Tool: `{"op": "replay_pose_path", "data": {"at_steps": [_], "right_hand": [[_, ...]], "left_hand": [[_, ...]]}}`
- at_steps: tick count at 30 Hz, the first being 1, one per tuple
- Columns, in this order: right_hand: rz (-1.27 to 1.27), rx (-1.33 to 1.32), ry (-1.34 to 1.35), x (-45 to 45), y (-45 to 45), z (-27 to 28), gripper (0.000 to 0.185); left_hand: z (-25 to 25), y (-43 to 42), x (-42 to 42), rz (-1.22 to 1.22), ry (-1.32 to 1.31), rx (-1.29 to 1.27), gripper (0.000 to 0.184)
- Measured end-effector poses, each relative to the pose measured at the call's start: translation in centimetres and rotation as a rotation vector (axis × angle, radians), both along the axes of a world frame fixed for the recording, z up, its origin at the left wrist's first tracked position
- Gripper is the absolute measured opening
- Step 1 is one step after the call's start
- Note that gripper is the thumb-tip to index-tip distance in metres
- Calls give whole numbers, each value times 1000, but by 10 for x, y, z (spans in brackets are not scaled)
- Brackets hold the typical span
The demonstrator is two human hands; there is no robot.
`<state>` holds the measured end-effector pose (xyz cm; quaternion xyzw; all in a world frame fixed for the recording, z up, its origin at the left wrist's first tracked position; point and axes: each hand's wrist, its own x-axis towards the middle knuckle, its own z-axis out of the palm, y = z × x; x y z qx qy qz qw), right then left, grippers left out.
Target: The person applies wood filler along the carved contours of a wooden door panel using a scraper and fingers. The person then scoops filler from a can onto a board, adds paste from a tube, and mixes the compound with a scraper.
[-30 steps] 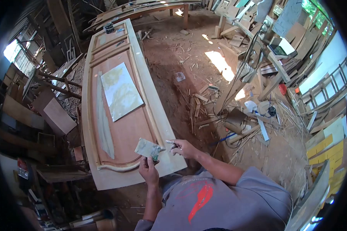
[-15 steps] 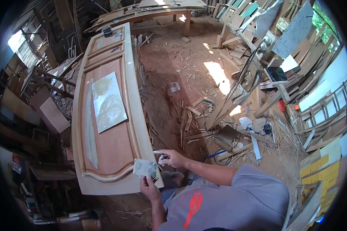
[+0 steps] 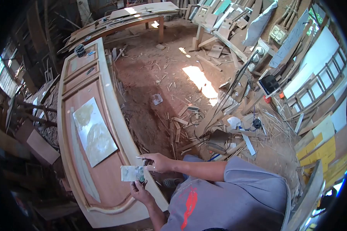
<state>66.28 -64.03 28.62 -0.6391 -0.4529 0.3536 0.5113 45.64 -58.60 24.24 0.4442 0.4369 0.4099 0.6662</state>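
The left hand (image 3: 142, 193) pinched the smeared card (image 3: 132, 173) over the door's (image 3: 121, 133) five o'clock end. At the card's two o'clock, the right hand (image 3: 159, 162) apparently curled its fingers, index outstretched.

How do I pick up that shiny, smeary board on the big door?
I'd come from above, one hand at each long edge of the board. It lies flat on the door with no handle showing, and its top is smeared, so fingertips under the edges should work best.
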Motion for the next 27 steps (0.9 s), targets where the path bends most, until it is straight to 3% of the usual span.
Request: {"op": "replay_pose_path", "data": {"at_steps": [11,14,15,16,17,19,20,23,25,27], "right_hand": [[-84,246,-446,150,102,-30,48],[-20,211,-270,218,135,-32,49],[-7,174,-229,243,142,-20,48],[0,162,-136,267,149,-9,45],[34,50,-17,292,157,0,47],[74,107,-42,334,178,-9,49],[88,10,295,349,189,-11,58],[113,28,597,390,223,10,62],[135,105,981,407,245,23,65],[228,166,1111,424,272,21,75]], "left_hand": [[-25,85,123,105,55,-32,25],[-49,126,175,60,57,22,22],[-16,134,211,81,87,14,19],[-56,155,214,10,185,135,19],[-45,165,237,19,169,162,19],[-9,184,294,57,104,163,19],[1,193,313,87,54,137,20],[10,220,337,46,73,145,21],[23,235,355,74,14,116,22],[33,258,368,88,-54,101,24]]}}
